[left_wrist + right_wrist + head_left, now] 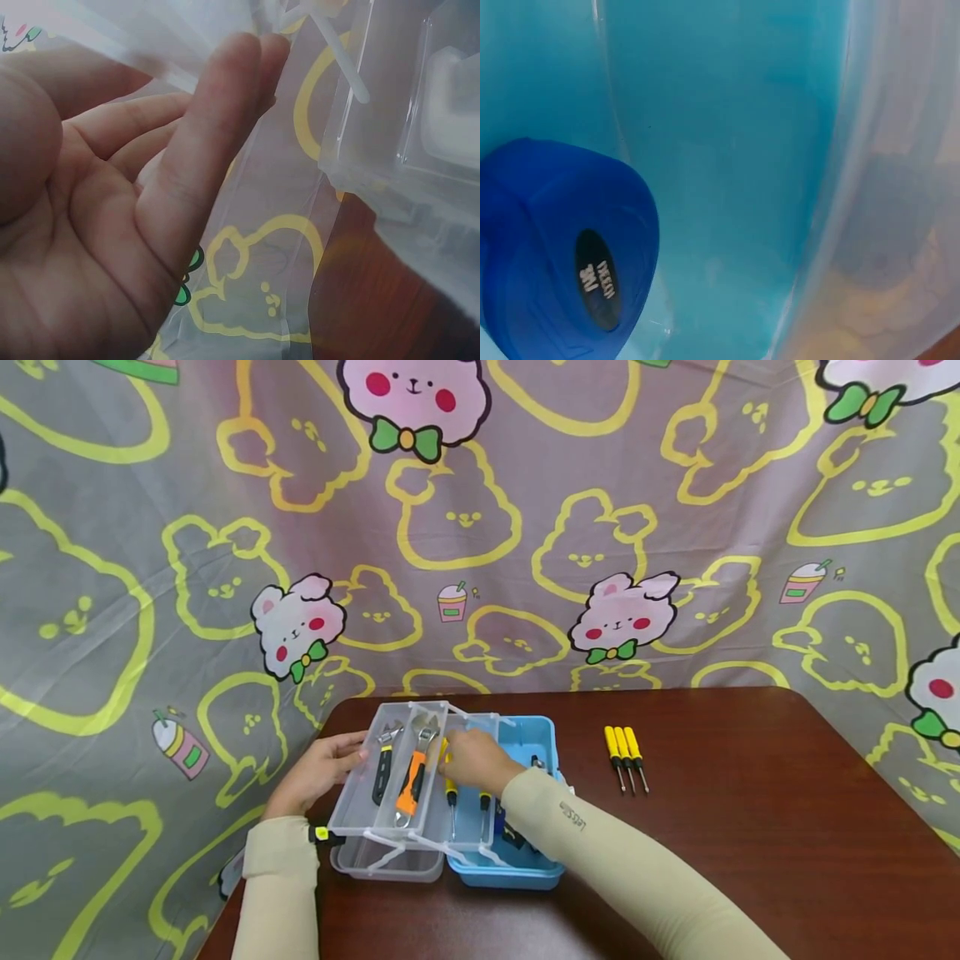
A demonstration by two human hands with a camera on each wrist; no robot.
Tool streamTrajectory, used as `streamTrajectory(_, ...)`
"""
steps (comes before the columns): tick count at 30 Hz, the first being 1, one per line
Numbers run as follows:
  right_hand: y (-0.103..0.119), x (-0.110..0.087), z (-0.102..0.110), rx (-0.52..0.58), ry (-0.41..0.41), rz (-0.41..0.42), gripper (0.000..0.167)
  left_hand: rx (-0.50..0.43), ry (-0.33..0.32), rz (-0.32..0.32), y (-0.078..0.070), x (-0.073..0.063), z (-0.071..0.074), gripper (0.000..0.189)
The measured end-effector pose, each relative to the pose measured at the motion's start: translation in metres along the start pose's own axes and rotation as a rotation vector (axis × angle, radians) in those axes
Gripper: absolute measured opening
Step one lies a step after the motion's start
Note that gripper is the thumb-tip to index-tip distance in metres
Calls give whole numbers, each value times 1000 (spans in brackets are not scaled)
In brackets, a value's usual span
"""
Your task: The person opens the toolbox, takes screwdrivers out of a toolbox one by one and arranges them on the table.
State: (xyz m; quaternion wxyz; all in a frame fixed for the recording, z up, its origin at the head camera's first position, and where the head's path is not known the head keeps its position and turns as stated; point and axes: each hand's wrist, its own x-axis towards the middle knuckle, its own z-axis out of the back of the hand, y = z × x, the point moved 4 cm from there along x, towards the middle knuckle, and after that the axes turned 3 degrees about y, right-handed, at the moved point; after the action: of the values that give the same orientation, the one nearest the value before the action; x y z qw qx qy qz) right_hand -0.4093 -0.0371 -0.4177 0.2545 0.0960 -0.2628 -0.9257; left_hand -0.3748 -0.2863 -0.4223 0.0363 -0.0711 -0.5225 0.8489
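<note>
A fold-out toolbox with a blue base (506, 878) and clear trays stands on the table. My left hand (318, 768) touches the outer edge of the upper clear tray (362, 822), its fingers fairly straight in the left wrist view. Two adjustable wrenches lie in that tray, one black-handled (383, 772) and one orange-handled (412, 781). Over the neighbouring tray, my right hand (480, 760) has its fingers round the yellow handle of a screwdriver (452, 797). Beneath it a second screwdriver (485, 806) is partly covered. A blue tape measure (562, 247) lies in the base.
Three yellow-handled screwdrivers (626, 752) lie side by side on the brown table (720, 810), right of the box. A clear lower compartment (397, 864) sits below the trays at the left. Patterned cloth (510, 568) hangs behind and beside the table.
</note>
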Motion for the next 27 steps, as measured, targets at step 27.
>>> streamTrajectory(27,-12,-4,16,130,-128,-10,57,-14,-7,-9,0,0,0,49)
